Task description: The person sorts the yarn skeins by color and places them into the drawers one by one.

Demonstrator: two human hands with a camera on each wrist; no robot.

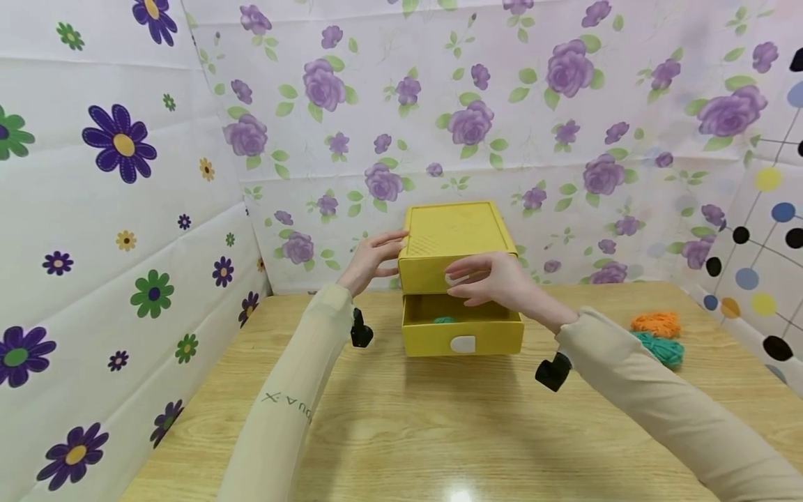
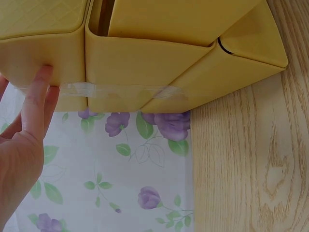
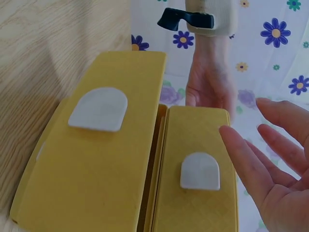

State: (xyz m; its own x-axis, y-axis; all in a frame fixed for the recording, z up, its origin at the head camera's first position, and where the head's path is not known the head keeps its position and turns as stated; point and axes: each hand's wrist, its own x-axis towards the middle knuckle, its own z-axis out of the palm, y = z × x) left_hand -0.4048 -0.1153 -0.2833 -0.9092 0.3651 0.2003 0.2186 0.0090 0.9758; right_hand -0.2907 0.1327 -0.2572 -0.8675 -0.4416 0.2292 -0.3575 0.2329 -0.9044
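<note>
A yellow drawer cabinet (image 1: 461, 230) stands on the table against the flowered backdrop. Its lower drawer (image 1: 433, 340) is pulled out, with a white tab handle (image 1: 463, 344) on the front and a bit of green yarn (image 1: 444, 319) inside. Above it, the top drawer (image 3: 193, 208) is pushed in and bears its own white handle (image 3: 200, 171). My left hand (image 1: 370, 261) rests its extended fingertips on the cabinet's left side. My right hand (image 1: 495, 279) is in front of the top drawer, fingers loosely spread and holding nothing, fingertips close to its upper edge in the right wrist view.
On the table's right side lie an orange yarn bundle (image 1: 656, 324) and a green yarn bundle (image 1: 661, 348). Patterned cloth walls (image 1: 439, 160) border the wooden table (image 1: 389, 432) at the back and both sides. Clear tape (image 2: 116, 90) runs along the cabinet's side.
</note>
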